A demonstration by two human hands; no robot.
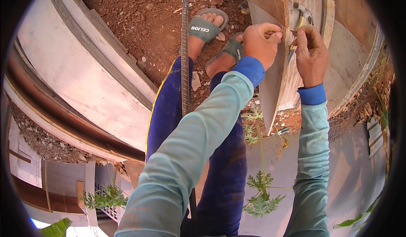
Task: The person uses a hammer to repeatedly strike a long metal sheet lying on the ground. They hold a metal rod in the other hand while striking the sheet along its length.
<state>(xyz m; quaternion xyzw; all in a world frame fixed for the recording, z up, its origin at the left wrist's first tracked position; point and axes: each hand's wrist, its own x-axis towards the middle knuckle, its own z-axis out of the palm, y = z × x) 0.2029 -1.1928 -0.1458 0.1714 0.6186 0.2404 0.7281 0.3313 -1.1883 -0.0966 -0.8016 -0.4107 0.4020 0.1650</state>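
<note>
My left hand (261, 46) is closed, with thumb and fingertips pinched together beside the upright edge of a wooden formwork panel (284, 68). What it holds, if anything, I cannot make out. Just across that edge, my right hand (312, 57) pinches a small, thin, dark piece between thumb and forefinger, too small to name. Between and beyond the hands rests a claw hammer (303, 12), its yellowish handle partly hidden behind my right fingers. Both hands are close together but apart.
A ribbed steel bar (185, 59) stands up across my leg. Long pale panels (84, 55) curve along the left. Reddish rubbly soil (131, 21) lies around my sandals (207, 27). Leafy plants (263, 194) grow near a grey surface, and wire mesh (338, 128) lies at right.
</note>
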